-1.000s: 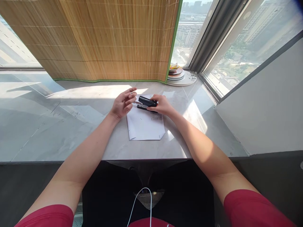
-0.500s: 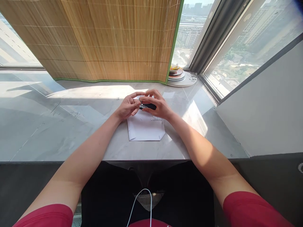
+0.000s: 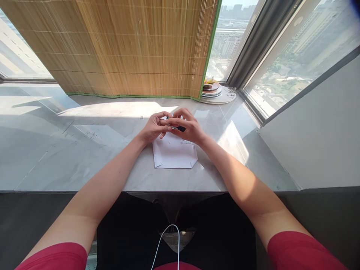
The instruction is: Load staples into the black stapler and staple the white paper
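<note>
On the far left of the grey stone counter (image 3: 70,157), nothing is being touched; sunlight is being thrown across it in a broad bright patch, and a bamboo blind (image 3: 135,48) is being hung over the window behind so that part of the glare is being kept off the surface. Toward the middle, the left hand (image 3: 153,127) is being held just above the counter, its fingers curled inward and pinched against the near end of a small black stapler (image 3: 177,128); the grip appears to be kept light, as if that end were being steadied rather than carried. A white sheet of paper (image 3: 174,153) is being left flat on the counter directly beneath both hands, its lower corners folded, so that it is being kept within reach under the tool. Just right of centre, the right hand (image 3: 189,126) is being closed over the stapler from above, fingers wrapped across its top and thumb side, most of the black body being hidden by them; the stapler is thus being held between the two hands, over the upper edge of the sheet. Farther right, a stack of plates (image 3: 215,92) is being kept in the window corner, well apart from the hands.
</note>
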`<state>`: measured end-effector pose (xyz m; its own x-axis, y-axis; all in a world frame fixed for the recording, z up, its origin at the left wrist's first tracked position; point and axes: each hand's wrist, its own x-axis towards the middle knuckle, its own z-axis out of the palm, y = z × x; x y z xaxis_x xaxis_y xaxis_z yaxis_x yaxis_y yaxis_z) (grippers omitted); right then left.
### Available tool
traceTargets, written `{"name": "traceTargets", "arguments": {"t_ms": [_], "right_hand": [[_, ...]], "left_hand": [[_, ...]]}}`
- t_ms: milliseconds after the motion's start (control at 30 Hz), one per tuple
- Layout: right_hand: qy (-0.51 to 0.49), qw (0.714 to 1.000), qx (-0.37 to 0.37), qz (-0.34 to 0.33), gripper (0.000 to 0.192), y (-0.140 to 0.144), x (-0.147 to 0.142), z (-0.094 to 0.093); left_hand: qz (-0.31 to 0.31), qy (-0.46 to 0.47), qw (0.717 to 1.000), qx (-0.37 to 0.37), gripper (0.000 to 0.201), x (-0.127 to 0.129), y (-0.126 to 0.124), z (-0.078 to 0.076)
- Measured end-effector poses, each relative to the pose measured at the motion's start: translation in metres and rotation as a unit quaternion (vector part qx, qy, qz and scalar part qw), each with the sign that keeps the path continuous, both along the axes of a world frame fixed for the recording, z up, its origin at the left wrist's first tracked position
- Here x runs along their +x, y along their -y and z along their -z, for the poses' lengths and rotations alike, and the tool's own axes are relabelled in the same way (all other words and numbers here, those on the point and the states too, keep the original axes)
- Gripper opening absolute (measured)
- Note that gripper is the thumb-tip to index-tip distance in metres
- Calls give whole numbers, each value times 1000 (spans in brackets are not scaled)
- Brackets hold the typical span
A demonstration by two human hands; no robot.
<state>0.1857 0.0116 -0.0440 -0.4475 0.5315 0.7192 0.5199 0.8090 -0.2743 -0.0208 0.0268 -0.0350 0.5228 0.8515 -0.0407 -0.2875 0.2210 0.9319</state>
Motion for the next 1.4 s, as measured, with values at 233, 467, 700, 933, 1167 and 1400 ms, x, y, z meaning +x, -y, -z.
{"name": "traceTargets", "arguments": {"t_ms": [233,467,700,933,1167,1400], "right_hand": [[-1,999,45,-1,24,-1,-2,2],[-118,981,64,142,16,-19,26,3],[-224,887,-148,377,24,-50,111,26],[-263,846,-229,404,22,-54,134,37],[-210,843,-233,437,17,-57,128,43],[-157,873,-175,426,16,-49,111,32]], "left_hand": [[34,-29,990,136,46,0,0,3],[-162,6,968,191,46,-9,-17,5],[-523,-383,727,226,10,-45,-43,19],[-420,-565,675,220,9,-58,-53,40],[-415,-433,750,279,11,-46,-50,30],[-347,-179,891,231,27,-40,-49,26]]}}
